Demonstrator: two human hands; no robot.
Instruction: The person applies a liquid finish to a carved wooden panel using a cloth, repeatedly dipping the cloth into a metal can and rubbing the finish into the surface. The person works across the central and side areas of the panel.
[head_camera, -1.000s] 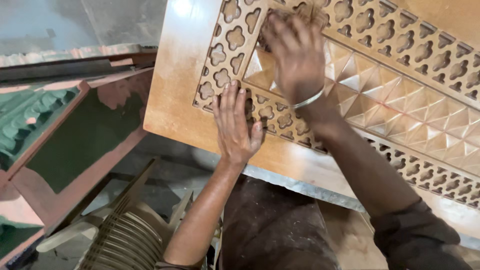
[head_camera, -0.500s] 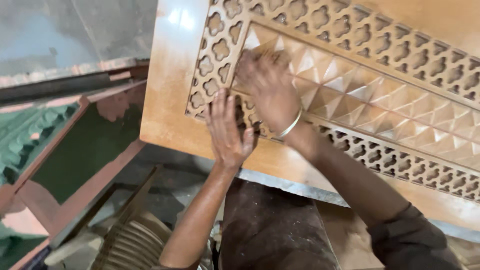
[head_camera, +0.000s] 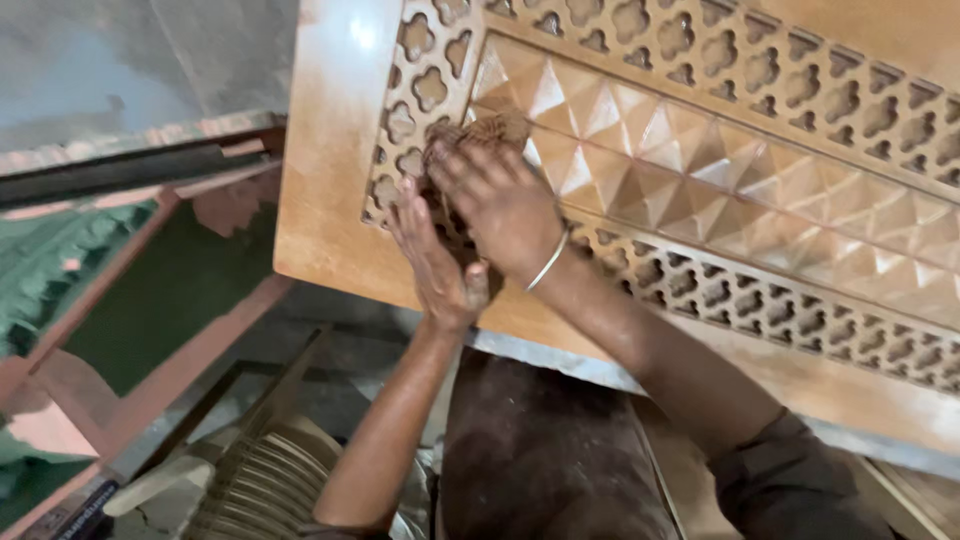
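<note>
Nearest the camera, below the panel's edge, sit one dark brown cloth-covered lap (head_camera: 540, 460), one stack of ribbed curved mouldings (head_camera: 255, 480) at lower left, and one green-faced frame with reddish borders (head_camera: 150, 300) leaning further left. Above these, both forearms reach up onto one carved wooden panel (head_camera: 330, 150), which lies flat across the view with its pale bare margin at the left. The left hand (head_camera: 435, 255) lies open, fingers spread and flat on the pierced quatrefoil border (head_camera: 400, 125), holding nothing, seemingly steadying the work. The right hand (head_camera: 500, 200), one thin metal bangle (head_camera: 548, 262) at its wrist, presses down with fingers closed over one brown rubbing pad (head_camera: 490, 130), perhaps abrasive cloth, at the corner where the fretwork meets the field of raised pyramid facets (head_camera: 700, 170). To do this rubbing well, I judge the pad should follow each facet's slope with even pressure, keep out of the crisp ridges so they are not rounded, and the flat hand should bear firmly so the panel does not shift. Farther off, two fretwork bands flank the facet field; beyond, one grey wall (head_camera: 130, 60) shows.
</note>
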